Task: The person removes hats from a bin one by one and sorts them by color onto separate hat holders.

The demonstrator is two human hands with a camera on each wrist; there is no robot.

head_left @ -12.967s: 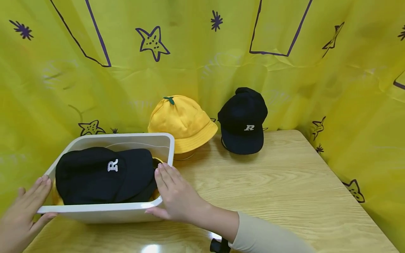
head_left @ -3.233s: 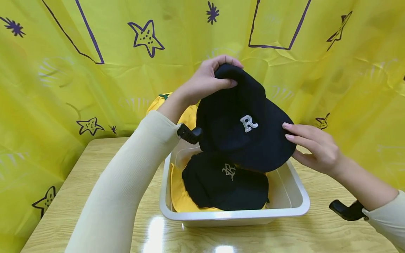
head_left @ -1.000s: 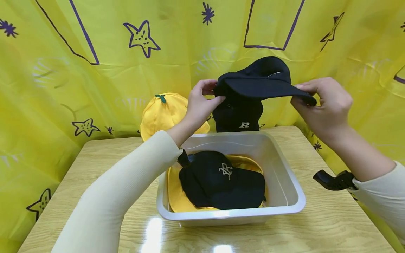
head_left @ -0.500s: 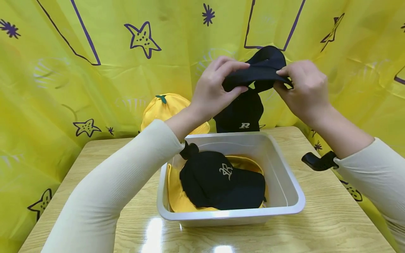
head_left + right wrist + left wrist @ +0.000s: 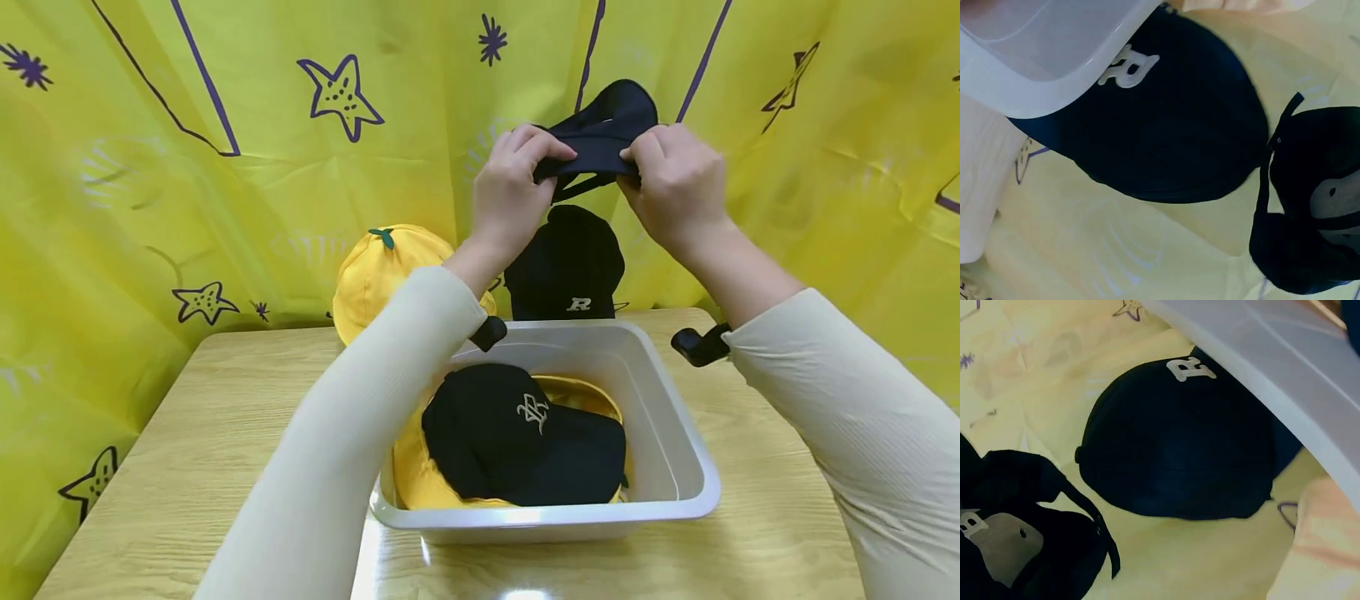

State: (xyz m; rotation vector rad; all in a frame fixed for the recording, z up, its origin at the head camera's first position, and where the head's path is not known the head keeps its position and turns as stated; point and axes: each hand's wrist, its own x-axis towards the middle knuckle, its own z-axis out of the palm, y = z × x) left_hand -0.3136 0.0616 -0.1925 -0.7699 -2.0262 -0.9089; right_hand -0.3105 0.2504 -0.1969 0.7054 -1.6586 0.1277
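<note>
Leftmost on the wooden table [image 5: 210,408], beyond my left sleeve [image 5: 330,442], sits a yellow hat [image 5: 382,271] with a green sprout on top; only the head view takes it in. Next comes the pale bin [image 5: 681,437], holding a black cap [image 5: 498,442] with a light monogram on its front. It lies over yellow fabric [image 5: 423,487], which shows around its edges.

Above the bin's far side, my left hand [image 5: 517,183] pinches one end of a raised black cap's brim [image 5: 596,154], thumb toward me. Below the raised cap, behind the bin, stands another black cap [image 5: 566,262] with a white R. The head view shows its front, cut off at the bottom by the bin's rim; both wrist views show its rounded crown at closer range.

From the head, I see mostly the brim and dark crown of the one I hold. The left wrist view reveals a pale patch [image 5: 1013,544] in its back opening, and the right wrist view shows the strap [image 5: 1264,181] alongside that opening. Rightmost, my right hand [image 5: 675,183] grips the brim's other end, above my right sleeve [image 5: 847,392].
</note>
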